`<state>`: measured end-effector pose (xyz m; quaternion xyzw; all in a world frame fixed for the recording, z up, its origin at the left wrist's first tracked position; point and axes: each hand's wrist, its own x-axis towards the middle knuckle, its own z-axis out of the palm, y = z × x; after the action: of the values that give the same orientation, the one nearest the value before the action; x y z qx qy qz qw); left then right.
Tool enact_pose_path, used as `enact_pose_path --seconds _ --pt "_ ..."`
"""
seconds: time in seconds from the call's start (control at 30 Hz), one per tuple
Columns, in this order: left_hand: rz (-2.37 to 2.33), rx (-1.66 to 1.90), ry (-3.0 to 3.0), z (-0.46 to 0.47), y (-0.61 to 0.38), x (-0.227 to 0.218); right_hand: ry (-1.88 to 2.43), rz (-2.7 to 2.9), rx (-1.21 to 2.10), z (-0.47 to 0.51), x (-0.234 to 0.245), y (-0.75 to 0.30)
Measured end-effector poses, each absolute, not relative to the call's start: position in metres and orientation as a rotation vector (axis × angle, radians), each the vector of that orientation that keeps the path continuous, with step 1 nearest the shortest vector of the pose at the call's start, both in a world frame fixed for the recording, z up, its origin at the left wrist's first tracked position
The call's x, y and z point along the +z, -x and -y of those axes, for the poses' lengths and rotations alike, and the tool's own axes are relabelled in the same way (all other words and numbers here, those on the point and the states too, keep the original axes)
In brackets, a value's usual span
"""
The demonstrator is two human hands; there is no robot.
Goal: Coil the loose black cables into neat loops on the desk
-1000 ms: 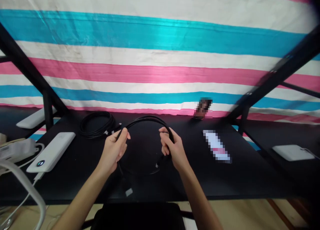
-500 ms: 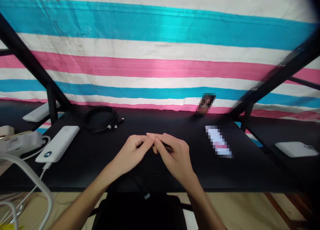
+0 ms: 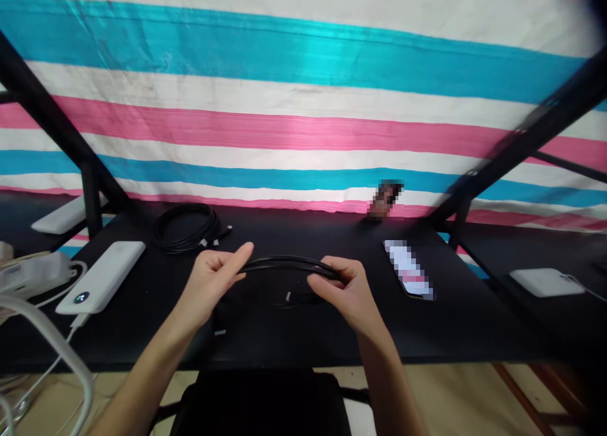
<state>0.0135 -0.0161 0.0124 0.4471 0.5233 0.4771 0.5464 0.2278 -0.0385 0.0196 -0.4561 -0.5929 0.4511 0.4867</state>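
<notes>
A bundled black cable (image 3: 284, 263) arches above the black tabletop between my two hands. My left hand (image 3: 213, 281) is closed round its left end, thumb pointing up and out. At the other end, my right hand (image 3: 342, 289) pinches the strands between thumb and fingers. Below the arch hang darker parts of the cable with small pale tags or connector ends, hard to make out against the table. A second coiled black cable (image 3: 184, 229), with pale-tipped plugs, lies on the table beyond my left hand, touching neither hand.
On the left lies a white power bank (image 3: 102, 277) with a plugged-in white cable, near a white power strip (image 3: 35, 272). A phone (image 3: 408, 270) lies to the right, and a blurred upright object (image 3: 385, 199) stands behind. Slanted black frame bars (image 3: 516, 142) flank the table (image 3: 455, 335).
My hands, together at the middle before, have drawn apart to left and right. The cable strands now show stretched between them. The view has shifted slightly.
</notes>
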Motion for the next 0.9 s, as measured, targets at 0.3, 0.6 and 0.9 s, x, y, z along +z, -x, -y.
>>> enact_pose_path --seconds 0.3,0.6,0.9 --pt "-0.956 1.28 -0.588 0.013 -0.026 0.011 0.804 0.977 1.401 0.024 -0.011 -0.219" --pt "-0.753 1.333 -0.279 0.009 -0.013 0.011 0.651 0.835 1.732 0.031 -0.013 -0.195" --pt "-0.701 1.328 -0.253 0.029 -0.063 -0.011 0.643 0.439 1.522 0.028 -0.016 -0.178"
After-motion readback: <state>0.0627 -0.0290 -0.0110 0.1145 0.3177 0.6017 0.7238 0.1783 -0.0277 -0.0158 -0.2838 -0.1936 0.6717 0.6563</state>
